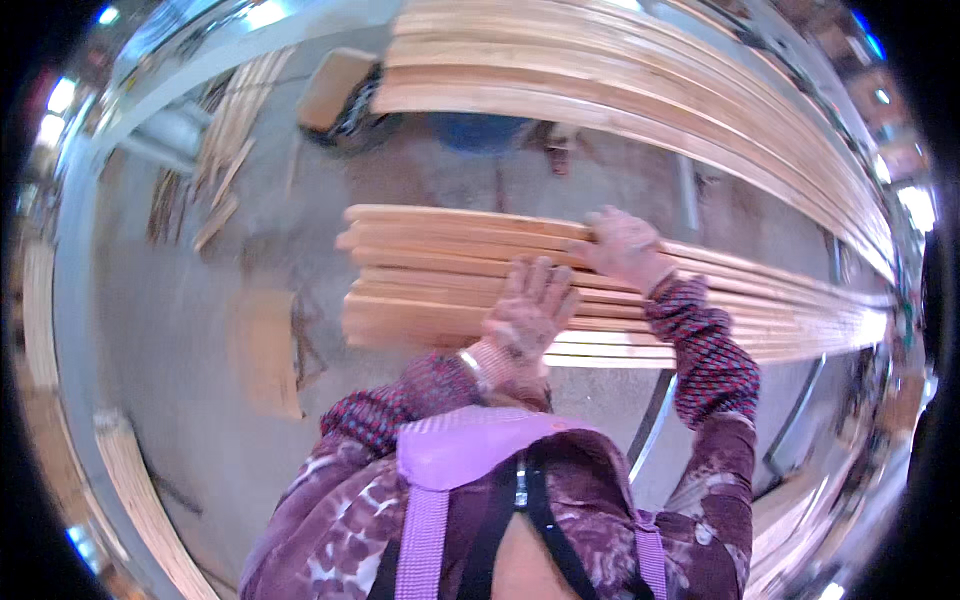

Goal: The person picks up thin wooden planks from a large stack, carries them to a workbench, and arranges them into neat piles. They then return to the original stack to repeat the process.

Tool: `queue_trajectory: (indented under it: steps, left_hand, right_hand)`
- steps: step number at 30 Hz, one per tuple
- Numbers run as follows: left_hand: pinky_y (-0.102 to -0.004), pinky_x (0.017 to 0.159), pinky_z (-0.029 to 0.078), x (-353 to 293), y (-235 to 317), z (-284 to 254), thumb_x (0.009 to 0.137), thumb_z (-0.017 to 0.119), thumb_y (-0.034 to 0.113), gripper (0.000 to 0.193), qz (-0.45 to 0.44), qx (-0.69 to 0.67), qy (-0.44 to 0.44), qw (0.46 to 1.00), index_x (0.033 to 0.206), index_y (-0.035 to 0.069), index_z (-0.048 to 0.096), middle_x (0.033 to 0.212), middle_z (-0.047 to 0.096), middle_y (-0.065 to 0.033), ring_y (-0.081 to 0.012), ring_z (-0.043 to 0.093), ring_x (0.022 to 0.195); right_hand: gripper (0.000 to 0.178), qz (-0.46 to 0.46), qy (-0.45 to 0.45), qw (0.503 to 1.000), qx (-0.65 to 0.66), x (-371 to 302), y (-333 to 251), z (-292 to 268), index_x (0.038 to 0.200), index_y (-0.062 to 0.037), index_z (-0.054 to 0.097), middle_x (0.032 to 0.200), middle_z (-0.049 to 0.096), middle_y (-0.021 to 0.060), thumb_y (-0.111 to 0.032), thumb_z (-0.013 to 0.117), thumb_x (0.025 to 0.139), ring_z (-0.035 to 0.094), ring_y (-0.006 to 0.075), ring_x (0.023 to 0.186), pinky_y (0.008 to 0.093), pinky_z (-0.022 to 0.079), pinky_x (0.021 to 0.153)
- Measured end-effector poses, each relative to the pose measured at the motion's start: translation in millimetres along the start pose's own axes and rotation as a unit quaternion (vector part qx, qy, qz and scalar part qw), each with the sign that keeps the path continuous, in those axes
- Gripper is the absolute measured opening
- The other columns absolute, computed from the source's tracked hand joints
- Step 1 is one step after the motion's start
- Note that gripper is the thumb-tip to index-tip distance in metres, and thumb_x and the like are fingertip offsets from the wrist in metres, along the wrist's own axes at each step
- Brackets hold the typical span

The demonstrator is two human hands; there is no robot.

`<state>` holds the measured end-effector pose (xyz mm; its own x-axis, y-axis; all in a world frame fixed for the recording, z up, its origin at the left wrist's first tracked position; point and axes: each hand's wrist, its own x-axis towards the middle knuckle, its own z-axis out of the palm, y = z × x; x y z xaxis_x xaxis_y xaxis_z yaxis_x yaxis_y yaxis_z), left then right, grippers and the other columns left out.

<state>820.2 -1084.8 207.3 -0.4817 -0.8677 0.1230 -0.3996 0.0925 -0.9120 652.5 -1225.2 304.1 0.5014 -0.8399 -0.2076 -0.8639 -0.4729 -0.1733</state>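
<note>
A row of long, pale wooden boards (pixel 430 262) lies side by side in front of me, running off to the right. Fingers spread, my left hand (pixel 525 315) rests on top of them near their left end, in a light, stained glove. Farther along and on the far side, my right hand (pixel 625 250), gloved the same way, is closed around the outermost board, its thumb on the near side and its fingers over the far edge. Motion blur softens both hands.
A larger stack of boards (pixel 560 75) spans the far side. Dark metal supports (pixel 655 415) show under the near boards. Beyond are a blue round object (pixel 480 132) and a tan-topped item (pixel 340 88). A flat brown panel (pixel 268 350) and loose strips (pixel 235 130) lie left.
</note>
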Motion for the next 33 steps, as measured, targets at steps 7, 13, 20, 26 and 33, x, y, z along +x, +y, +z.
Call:
queue_trajectory:
  steps: [7,13,20,26,33]
  left_hand:
    - [-0.0629,0.116,0.015,10,-61,-6,0.078,0.064,0.047,0.083,0.082,-0.531,-0.013,0.843,0.145,0.005,0.039,0.145,0.041,-0.0173,-0.0434,0.03,0.14]
    - [-0.0591,0.112,0.028,25,-110,14,0.072,0.07,0.052,0.084,0.197,-0.652,0.018,0.732,0.136,0.002,0.049,0.141,0.047,-0.0224,-0.0438,0.041,0.133]
    - [-0.0446,0.103,0.044,139,-174,191,0.076,0.07,0.048,0.075,0.193,-0.648,-0.012,0.736,0.132,0.001,0.052,0.131,0.058,-0.0219,-0.0375,0.057,0.118]
    - [-0.0211,0.061,0.053,182,-95,300,0.1,0.05,0.018,0.033,0.389,-0.662,-0.526,0.365,0.128,0.005,0.062,0.114,0.065,-0.0022,-0.0083,0.065,0.072]
    - [-0.0294,0.093,0.046,128,-130,230,0.089,0.069,0.041,0.064,0.375,-0.741,-0.426,0.359,0.133,-0.004,0.053,0.117,0.066,-0.0122,-0.0162,0.06,0.105]
  right_hand:
    - [0.058,0.138,0.385,0.906,0.11,-89,-58,43,0.131,0.0049,0.05,0.123,0.058,0.0237,-0.027,0.068,0.086,0.055,0.0399,0.117,0.0469,0.041,0.105]
    - [0.059,0.406,0.529,0.394,0.633,-127,-155,150,0.135,0.0033,0.046,0.13,0.052,0.0215,-0.016,0.07,0.085,0.053,0.0332,0.117,0.0426,0.044,0.102]
    - [0.03,0.511,0.582,0.169,0.61,-48,-208,139,0.12,-0.0043,0.055,0.106,0.063,0.0064,-0.021,0.062,0.096,0.063,0.0189,0.097,0.0366,0.055,0.086]
    - [0.039,0.436,0.578,0.122,0.679,-47,-210,143,0.122,-0.0002,0.055,0.112,0.064,0.0085,-0.029,0.062,0.096,0.063,0.0214,0.097,0.0366,0.053,0.088]
    - [0.053,0.398,0.575,-0.015,0.715,-3,-282,159,0.135,-0.0026,0.051,0.129,0.062,0.0116,-0.04,0.059,0.098,0.06,0.0266,0.118,0.0441,0.048,0.102]
